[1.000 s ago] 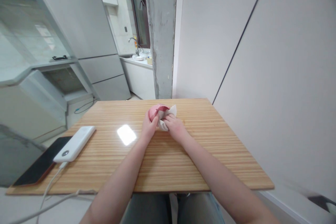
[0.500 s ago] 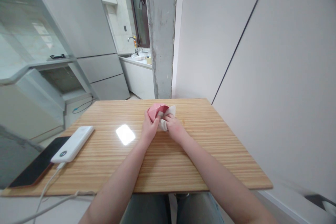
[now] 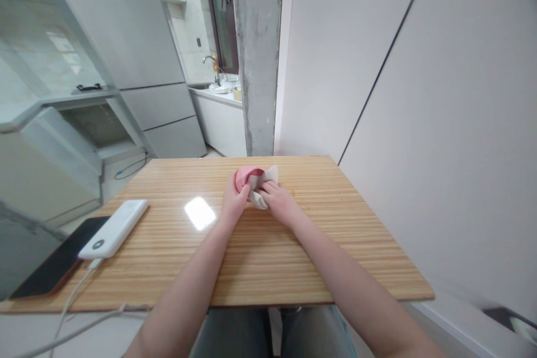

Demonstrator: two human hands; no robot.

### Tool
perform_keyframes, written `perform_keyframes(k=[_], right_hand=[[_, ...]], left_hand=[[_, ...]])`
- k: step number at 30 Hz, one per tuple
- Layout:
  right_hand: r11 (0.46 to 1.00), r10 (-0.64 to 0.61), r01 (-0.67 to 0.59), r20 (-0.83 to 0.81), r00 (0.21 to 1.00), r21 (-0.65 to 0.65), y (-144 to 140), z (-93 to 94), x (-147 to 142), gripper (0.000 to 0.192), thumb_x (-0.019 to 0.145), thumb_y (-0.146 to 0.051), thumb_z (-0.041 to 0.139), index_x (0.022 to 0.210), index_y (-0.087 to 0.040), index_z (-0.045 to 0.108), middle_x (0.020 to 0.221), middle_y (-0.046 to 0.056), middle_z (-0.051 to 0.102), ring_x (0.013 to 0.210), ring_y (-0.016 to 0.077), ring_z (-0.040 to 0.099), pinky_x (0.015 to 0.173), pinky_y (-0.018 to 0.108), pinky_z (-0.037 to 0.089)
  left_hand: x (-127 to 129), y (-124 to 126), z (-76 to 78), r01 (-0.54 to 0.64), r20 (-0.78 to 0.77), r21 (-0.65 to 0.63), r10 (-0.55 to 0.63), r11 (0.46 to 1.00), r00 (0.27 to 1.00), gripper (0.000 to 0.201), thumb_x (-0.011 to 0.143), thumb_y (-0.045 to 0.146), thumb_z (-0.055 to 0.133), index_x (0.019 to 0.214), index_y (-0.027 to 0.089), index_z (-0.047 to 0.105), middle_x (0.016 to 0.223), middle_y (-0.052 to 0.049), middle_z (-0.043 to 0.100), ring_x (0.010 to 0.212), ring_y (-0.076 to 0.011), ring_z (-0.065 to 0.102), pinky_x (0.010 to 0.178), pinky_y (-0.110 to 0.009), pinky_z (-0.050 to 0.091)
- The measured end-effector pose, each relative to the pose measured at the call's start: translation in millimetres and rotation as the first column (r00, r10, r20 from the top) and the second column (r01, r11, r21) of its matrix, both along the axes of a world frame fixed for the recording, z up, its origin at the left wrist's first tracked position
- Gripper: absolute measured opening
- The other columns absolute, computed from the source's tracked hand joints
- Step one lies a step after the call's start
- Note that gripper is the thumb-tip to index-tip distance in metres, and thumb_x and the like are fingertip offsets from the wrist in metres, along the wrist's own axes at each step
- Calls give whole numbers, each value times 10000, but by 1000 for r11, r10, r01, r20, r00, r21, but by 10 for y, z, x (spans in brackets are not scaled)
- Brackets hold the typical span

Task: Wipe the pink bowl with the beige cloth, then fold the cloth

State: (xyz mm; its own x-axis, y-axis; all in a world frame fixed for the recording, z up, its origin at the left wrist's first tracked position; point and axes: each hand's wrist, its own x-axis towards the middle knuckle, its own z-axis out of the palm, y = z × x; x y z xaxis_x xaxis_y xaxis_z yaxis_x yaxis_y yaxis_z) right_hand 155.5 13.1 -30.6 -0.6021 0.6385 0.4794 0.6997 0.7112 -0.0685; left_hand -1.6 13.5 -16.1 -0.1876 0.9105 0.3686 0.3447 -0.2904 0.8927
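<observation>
Wiping the inside of the pink bowl (image 3: 242,177) with the pale cloth (image 3: 257,199) seems to be the step in hand. The bowl is held over the far half of the wooden table (image 3: 361,249), about midway between the table's left and right sides; whether its underside is touching the tabletop cannot be told. It is cupped from the table's left side by the left hand (image 3: 233,200), which is partly closed, with the thumb laid along the near side. By the right hand (image 3: 280,201), whose fingers are bent and bunched, the cloth is pinched at the bowl's mouth.

For good work, the bowl should be turned little by little in the left hand while the cloth is pressed evenly round the wall; loose folds should be gathered in, and too tight a squeeze on the rim avoided.

The mouth is tilted toward the table's right side and somewhat toward its near edge. No clear long axis is shown: the outline looks roundish and is partly covered by fingers and cloth.
</observation>
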Motion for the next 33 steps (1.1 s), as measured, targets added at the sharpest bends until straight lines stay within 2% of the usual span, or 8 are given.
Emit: perform_keyframes(k=[3,6,9,13,18,24,29,33], right_hand=[[1000,-31,31,34,999,7,33,6,53,204,904,-212,483,1036,-188,638,1069,99,610,1050,210,468,828,351,406],[997,-80,81,17,997,-5,59,-39,72,192,901,-209,482,973,-171,657,1011,99,620,993,215,469,807,338,415],[994,-110,110,-40,993,9,67,-64,72,174,887,-170,488,927,-158,657,963,89,614,952,207,464,814,319,416],[996,-81,82,-42,996,23,44,-17,64,146,869,-183,525,960,-167,638,1005,75,603,974,196,464,823,301,413],[990,-141,142,-16,990,21,23,4,20,173,902,-211,479,980,-176,629,1057,93,605,1001,206,468,800,324,406],[983,-179,180,16,984,-31,62,-123,28,142,871,-182,521,940,-157,642,962,92,620,982,213,459,775,322,397],[996,-87,87,-17,996,-24,100,-92,73,130,824,-191,595,945,-169,634,1042,84,600,992,202,459,800,316,382],[998,-56,56,6,998,4,68,-60,11,134,893,-186,499,956,-180,617,999,73,613,979,193,464,782,308,386]], left_hand=[[-25,20,-35,71,-49,32,-69,997,996,610,734,364,634,1283,186,439,1179,-102,589,1109,-240,563,978,-402,425],[118,31,-142,115,166,-13,-111,993,980,839,698,372,690,1391,212,245,1170,-118,591,1008,-212,619,874,-374,500],[265,33,-222,182,339,-77,-146,980,929,690,734,382,660,1305,196,320,1090,-117,624,920,-192,645,792,-348,532],[217,8,-147,49,165,-123,-29,991,986,371,781,395,583,1050,158,487,975,-85,630,914,-213,630,798,-365,520],[52,21,-61,39,-3,-76,-39,996,999,332,743,346,612,1008,160,539,935,-71,639,891,-237,625,811,-396,501],[183,94,-274,121,191,-82,-104,989,976,671,706,378,679,1261,169,366,1112,-114,619,992,-208,614,878,-357,482],[126,123,-214,65,162,-144,-41,987,986,448,760,348,616,1139,158,470,1093,-97,622,1030,-207,594,937,-357,442],[57,118,-136,-9,162,-157,35,987,986,368,768,358,604,1065,160,512,1054,-86,627,1021,-211,592,923,-354,450]])
